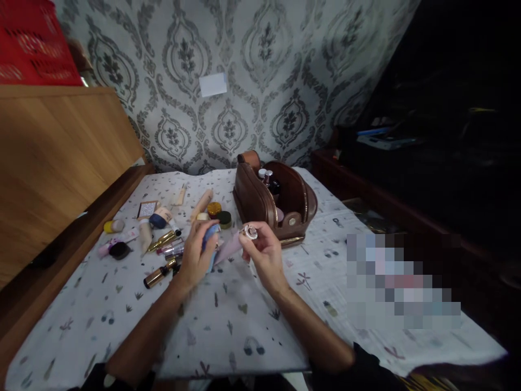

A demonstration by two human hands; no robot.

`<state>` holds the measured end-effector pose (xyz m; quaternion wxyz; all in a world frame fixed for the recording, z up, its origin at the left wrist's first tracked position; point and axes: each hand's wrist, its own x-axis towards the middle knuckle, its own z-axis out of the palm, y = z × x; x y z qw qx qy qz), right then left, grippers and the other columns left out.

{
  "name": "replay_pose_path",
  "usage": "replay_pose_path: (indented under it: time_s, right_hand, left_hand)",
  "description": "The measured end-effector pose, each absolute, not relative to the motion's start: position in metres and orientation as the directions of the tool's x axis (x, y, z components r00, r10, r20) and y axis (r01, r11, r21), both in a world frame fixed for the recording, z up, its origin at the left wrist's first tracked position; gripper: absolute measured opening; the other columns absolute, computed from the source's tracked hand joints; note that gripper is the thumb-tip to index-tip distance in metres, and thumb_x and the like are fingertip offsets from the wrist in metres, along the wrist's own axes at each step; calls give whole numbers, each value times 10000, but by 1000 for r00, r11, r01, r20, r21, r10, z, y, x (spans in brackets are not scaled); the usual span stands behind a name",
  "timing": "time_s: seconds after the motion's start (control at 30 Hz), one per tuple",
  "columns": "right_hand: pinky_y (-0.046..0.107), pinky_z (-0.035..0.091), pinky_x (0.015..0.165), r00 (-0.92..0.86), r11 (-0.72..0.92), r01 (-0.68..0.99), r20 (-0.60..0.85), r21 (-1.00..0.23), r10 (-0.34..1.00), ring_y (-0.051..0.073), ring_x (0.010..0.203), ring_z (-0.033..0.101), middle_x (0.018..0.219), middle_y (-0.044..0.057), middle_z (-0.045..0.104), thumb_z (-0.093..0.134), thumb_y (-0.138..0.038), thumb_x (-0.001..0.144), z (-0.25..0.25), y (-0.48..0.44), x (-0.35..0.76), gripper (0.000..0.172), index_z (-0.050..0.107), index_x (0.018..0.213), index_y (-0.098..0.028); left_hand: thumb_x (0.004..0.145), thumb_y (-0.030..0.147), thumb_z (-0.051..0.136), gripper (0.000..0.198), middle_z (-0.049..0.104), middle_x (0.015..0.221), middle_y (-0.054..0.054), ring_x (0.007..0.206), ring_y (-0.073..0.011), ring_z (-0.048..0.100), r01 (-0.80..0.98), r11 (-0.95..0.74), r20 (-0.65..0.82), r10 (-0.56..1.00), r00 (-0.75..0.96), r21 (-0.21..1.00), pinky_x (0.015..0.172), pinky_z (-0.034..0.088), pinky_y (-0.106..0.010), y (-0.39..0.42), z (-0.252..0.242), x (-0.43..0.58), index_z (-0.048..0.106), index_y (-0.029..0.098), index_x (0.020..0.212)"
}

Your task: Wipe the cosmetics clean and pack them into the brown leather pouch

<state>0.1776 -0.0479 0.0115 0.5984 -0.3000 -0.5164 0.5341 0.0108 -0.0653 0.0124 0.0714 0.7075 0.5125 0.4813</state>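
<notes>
My left hand (pixel 198 254) is closed round a blue tube (pixel 211 239) above the patterned cloth. My right hand (pixel 264 251) pinches the cap end of a pale pink tube (pixel 230 248), whose round cap (pixel 249 232) sits at my fingertips. Both hands hover just in front of an open brown leather toiletry bag (pixel 260 201) that holds small bottles (pixel 268 179). Left of my hands lie several cosmetics: gold lipstick tubes (pixel 161 241), small round jars (pixel 218 213) and beige tubes (pixel 202 203).
The white patterned cloth (pixel 228 320) covers a bed. A wooden headboard panel (pixel 52 163) rises on the left, with a red crate (pixel 32 43) above it. Patterned wallpaper (pixel 264 81) backs the scene. On the right is a dark wooden ledge (pixel 366 195) and a blurred patch.
</notes>
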Motion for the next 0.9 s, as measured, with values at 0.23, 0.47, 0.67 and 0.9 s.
replay_pose_path:
  time_s: [0.23, 0.47, 0.67, 0.9]
  right_hand:
    - [226, 468, 541, -121, 276, -350, 335, -895, 934, 98, 601, 510, 825, -7, 589, 753, -429, 762, 4, -44, 176, 338, 584, 960, -213]
    - [362, 514, 891, -253, 406, -155, 434, -901, 865, 196, 954, 609, 1073, 68, 634, 643, -493, 857, -10, -40, 171, 422, 614, 1181, -225]
    - [387, 550, 841, -422, 229, -122, 260, -966, 868, 225, 1049, 626, 1195, 111, 636, 552, -515, 911, -17, -40, 170, 526, 493, 1341, -218]
    - [368, 546, 754, -470, 266, -43, 254, -963, 845, 210, 820, 651, 929, 58, 686, 658, -434, 842, -27, -38, 165, 537, 512, 1291, -179]
  left_hand:
    - [892, 324, 594, 404, 642, 1142, -104, 1066, -267, 599, 652, -542, 520, 815, 254, 530, 935, 475, -413, -67, -2, 24, 519, 209, 1272]
    - [914, 418, 568, 300, 653, 928, -48, 873, -216, 607, 412, -375, 401, 916, 26, 830, 810, 493, -326, -69, 9, 21, 594, 171, 1082]
    - [864, 469, 628, 349, 668, 1033, -61, 1028, -235, 608, 197, -293, 324, 934, -150, 936, 922, 481, -320, -60, -2, 19, 656, 185, 1066]
    - [774, 542, 707, 465, 699, 891, -31, 813, -171, 638, -106, -150, 129, 975, -184, 983, 745, 506, -257, -55, -9, 20, 687, 165, 1045]
